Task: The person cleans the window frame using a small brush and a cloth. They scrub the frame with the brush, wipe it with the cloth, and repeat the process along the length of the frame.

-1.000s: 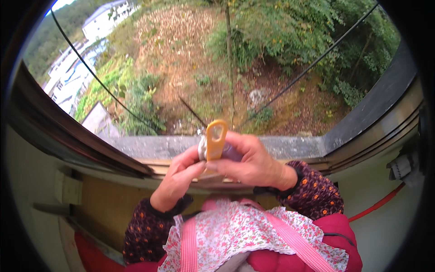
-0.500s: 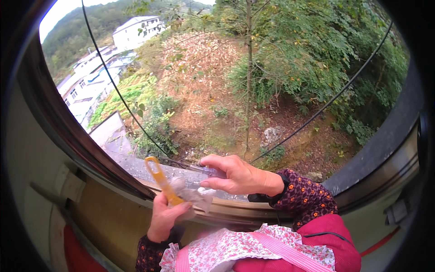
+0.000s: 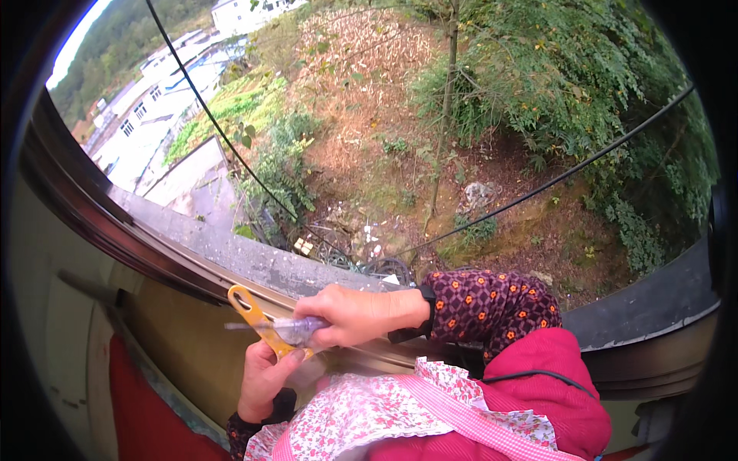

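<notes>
My left hand (image 3: 265, 380) is closed around a yellow plastic handle (image 3: 247, 306) that has a long loop hole at its upper end. Pale grey, fluffy-looking material (image 3: 309, 370) sits at the handle's lower end, blurred and partly hidden by my hands. In my closed right hand (image 3: 361, 313) is a screwdriver (image 3: 304, 329) with a see-through purplish grip. Its thin metal shaft points left and crosses the yellow handle in this view; whether they touch, I cannot tell.
Below my hands runs a brown window frame (image 3: 184, 269), with a grey concrete ledge (image 3: 254, 257) outside it. Black cables (image 3: 553, 180) cross in front of a slope with trees. Inside, a red cloth-like thing (image 3: 142, 399) is at lower left.
My right hand has moved left and down, bringing the screwdriver across the yellow handle. The left hand has shifted slightly left and lower. The view has tilted downward.
</notes>
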Motion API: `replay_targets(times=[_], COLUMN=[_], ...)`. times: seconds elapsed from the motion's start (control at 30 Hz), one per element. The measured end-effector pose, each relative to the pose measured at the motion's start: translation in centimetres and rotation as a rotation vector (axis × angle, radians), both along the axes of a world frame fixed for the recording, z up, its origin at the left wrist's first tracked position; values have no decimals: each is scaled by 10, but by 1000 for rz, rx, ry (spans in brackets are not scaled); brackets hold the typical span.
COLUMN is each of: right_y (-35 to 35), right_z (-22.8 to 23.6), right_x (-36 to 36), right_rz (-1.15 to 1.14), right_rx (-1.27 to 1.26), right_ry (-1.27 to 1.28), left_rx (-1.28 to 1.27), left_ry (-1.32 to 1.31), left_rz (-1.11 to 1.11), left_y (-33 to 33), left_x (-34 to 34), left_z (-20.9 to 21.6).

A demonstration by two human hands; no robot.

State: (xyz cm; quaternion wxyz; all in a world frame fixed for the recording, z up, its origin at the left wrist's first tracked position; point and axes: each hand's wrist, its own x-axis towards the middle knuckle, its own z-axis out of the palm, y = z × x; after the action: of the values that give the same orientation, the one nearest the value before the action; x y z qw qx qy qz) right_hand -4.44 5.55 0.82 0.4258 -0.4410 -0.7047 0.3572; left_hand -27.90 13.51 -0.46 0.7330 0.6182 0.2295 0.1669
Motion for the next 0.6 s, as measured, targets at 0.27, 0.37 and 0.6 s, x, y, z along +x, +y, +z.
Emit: replay_targets(times=[0.27,0.37,0.6], right_y=[-3,-4,3], right_z=[-10,-17,-10], right_x=[10,2,3], right_rz=[-49,-47,-214], right_rx=[-134,-213,82], right_ry=[-78,-123,-257], left_rx=[101,143,-11], left_ry=[75,109,165], left_rz=[288,429,752], left_y=[25,37,47], left_x=[-51,-95,-174], left_z=[0,-2,-59])
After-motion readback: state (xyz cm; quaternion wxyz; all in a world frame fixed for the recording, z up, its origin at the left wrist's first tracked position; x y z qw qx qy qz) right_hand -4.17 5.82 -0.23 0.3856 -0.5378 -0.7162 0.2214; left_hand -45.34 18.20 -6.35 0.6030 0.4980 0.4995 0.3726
